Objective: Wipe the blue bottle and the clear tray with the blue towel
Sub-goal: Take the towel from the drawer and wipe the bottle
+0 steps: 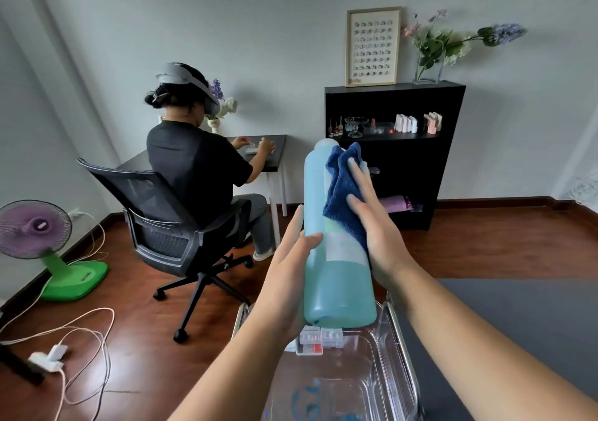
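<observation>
I hold a tall, pale blue bottle (326, 278) upright in front of me, above the clear tray (382, 372). My left hand (288, 278) grips the bottle's lower left side. My right hand (375, 223) presses a dark blue towel (343, 190) flat against the bottle's upper right side, fingers stretched along the cloth. Blue liquid fills the bottle's lower part. The tray sits below on a cart with metal rails, and small white boxes (320, 338) lie at its far end.
A person sits in a black office chair (168, 223) at a small dark desk (275, 152) to the left. A black shelf (394, 155) stands behind the bottle. A purple and green fan (48, 245) and cables (81, 343) lie on the floor at the left. A grey surface (517, 323) spreads on the right.
</observation>
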Demonstrator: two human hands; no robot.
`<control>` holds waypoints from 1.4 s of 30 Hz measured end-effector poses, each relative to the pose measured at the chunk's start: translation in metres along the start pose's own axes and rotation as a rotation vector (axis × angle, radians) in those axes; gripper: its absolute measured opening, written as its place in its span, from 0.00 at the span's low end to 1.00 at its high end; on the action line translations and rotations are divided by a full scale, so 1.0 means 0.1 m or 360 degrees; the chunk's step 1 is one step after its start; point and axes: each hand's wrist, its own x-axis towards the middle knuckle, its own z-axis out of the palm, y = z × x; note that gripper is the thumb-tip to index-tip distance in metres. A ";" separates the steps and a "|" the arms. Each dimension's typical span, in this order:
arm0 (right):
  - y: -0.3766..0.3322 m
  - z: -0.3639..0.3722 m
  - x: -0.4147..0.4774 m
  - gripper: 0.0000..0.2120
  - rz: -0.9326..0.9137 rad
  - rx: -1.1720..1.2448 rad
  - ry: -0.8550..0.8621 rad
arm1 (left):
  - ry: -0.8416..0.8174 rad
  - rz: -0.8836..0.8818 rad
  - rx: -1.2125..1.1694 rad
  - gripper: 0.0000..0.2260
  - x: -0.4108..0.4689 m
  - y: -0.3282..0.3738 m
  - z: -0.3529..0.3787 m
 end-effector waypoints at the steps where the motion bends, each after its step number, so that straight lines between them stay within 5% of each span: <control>1: 0.00 0.01 0.01 0.24 0.0015 0.0011 -0.0016 | 0.0022 -0.0002 0.0020 0.22 0.00 0.01 0.02; 10: 0.12 0.20 -0.83 0.26 -0.0176 0.0071 -0.0128 | 0.0049 0.0097 -0.0117 0.21 0.10 0.16 -0.06; 15: -0.09 0.03 -0.43 0.24 -0.0229 -0.0152 -0.0191 | -0.0027 -0.0063 -0.0059 0.17 0.11 0.19 0.03; 23: -0.05 0.03 -0.42 0.25 -0.0426 -0.0296 -0.0270 | 0.0074 0.0101 -0.0015 0.16 0.23 0.30 0.06; 30: 0.25 0.11 -0.74 0.28 -0.0681 -0.0450 -0.0035 | 0.0050 0.0064 -0.0037 0.17 0.19 0.24 0.03; 37: 0.17 0.10 -0.60 0.29 -0.0860 -0.0208 0.0035 | -0.0009 -0.0010 -0.0246 0.31 0.24 0.36 0.15; 42: 0.02 -0.04 -0.51 0.27 -0.1045 -0.0745 -0.0220 | 0.0006 0.0182 0.0111 0.19 0.27 0.51 0.14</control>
